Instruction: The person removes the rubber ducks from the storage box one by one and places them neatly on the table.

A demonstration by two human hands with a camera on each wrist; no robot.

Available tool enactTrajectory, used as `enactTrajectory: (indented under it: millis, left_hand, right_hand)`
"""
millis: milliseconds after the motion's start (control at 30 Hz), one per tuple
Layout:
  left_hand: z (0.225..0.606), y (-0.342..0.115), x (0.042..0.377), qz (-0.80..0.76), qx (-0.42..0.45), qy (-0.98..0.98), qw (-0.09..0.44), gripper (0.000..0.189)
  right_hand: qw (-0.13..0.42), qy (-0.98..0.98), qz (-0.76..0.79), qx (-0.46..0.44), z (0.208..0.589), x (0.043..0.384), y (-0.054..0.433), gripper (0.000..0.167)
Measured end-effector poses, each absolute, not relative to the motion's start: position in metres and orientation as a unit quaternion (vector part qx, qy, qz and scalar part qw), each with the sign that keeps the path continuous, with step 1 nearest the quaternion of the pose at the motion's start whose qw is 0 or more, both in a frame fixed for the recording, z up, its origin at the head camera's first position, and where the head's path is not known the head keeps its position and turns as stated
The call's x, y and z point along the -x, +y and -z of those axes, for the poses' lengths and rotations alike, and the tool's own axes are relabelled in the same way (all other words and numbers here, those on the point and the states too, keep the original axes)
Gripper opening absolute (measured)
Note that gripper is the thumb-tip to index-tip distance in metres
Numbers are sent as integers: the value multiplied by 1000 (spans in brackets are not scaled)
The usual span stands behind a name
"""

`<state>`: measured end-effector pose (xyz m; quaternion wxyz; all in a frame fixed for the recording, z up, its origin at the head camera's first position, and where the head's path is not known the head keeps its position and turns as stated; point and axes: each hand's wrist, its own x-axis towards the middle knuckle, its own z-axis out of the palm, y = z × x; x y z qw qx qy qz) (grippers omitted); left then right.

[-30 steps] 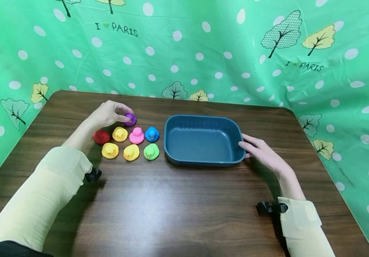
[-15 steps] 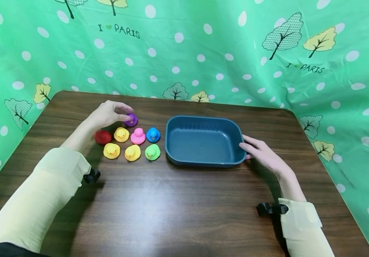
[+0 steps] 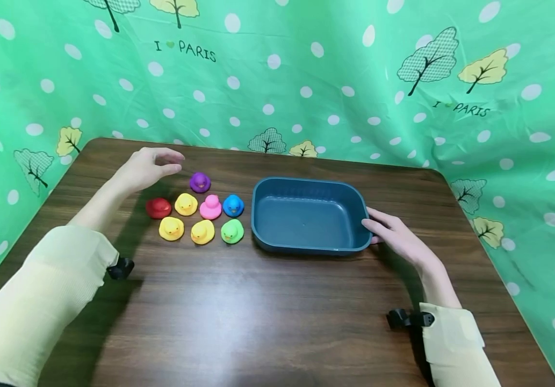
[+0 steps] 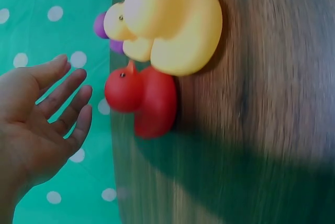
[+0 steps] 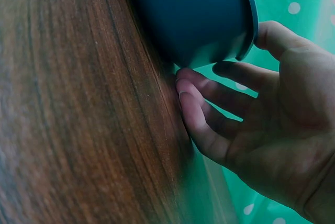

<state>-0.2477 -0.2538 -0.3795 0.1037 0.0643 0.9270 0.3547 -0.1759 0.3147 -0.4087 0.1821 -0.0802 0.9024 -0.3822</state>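
Note:
In the head view my left hand (image 3: 144,169) hovers with loosely bent fingers and nothing in them. A purple rubber duck (image 3: 200,183) sits just right of its fingertips, apart from them. Below the hand lies a red rubber duck (image 3: 158,208), nearest in the left wrist view too. Yellow ducks (image 3: 202,231), a pink duck (image 3: 210,207), a blue duck (image 3: 233,205) and a green duck (image 3: 232,231) stand close together. My right hand (image 3: 399,236) holds the right end of a dark blue plastic tub (image 3: 306,250). Its thumb (image 5: 269,35) is at the rim, its other fingers against the outer wall.
A brown wood-grain table (image 3: 267,312) carries everything. Behind it hangs a green dotted cloth (image 3: 238,48) that meets the table's back edge. The green and blue ducks stand close to the tub's left wall.
My left hand has let go of the purple duck and drawn back up and to the left. The duck stays in its place. My right hand keeps its hold on the tub.

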Motion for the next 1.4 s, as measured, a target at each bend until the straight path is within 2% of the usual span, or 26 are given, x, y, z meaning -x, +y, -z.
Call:
enactTrajectory:
  millis: [767,1400]
  left_hand:
    - [368,-306,231,-289,-55,955,46,55]
    - [362,-338,201,-202,-96,975,-5,67]
  right_hand:
    - [177,899,391,85,409,172,318,64]
    - [170,892,409,91,407,170,312,64]
